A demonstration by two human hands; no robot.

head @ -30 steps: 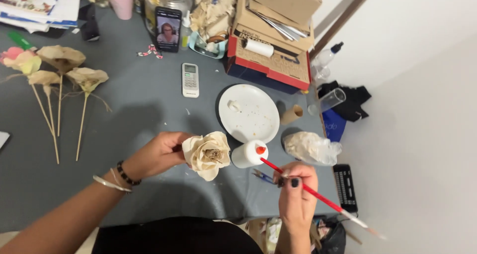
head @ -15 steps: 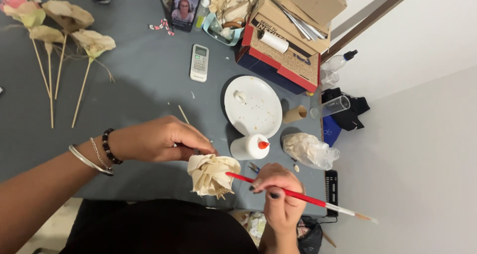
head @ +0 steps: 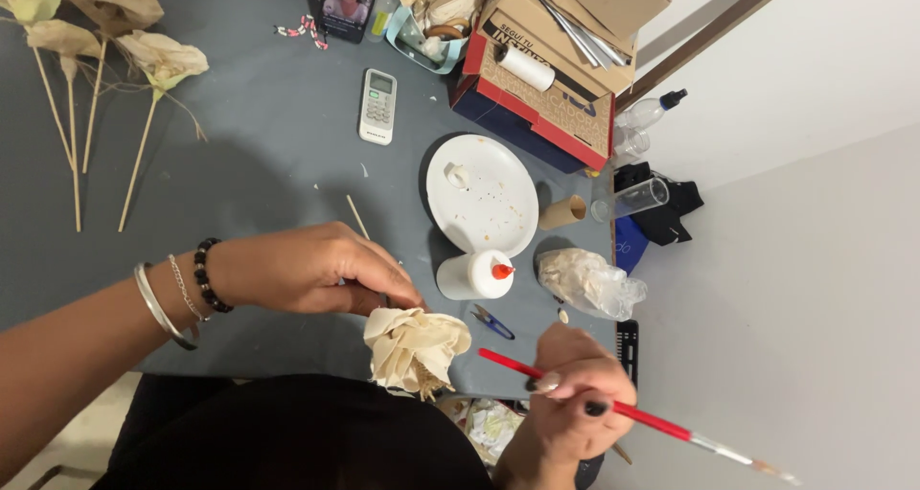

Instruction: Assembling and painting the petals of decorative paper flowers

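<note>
Our left hand (head: 316, 270) pinches the thin wooden stick of a cream, crinkled paper rose (head: 415, 349), so the bloom hangs just past our fingertips toward our body, while our right hand (head: 575, 394) grips a long red-handled paintbrush (head: 637, 415) mid-shaft, its long axis running from the red end near the rose out to the bristles, away from the flower. Just beyond the two hands we see a squat white glue bottle with a red cap (head: 474, 274), small blue snips (head: 492, 321), a round white plate (head: 482, 195) and a crumpled clear plastic bag (head: 586, 281); nothing stands between brush and bloom.
</note>
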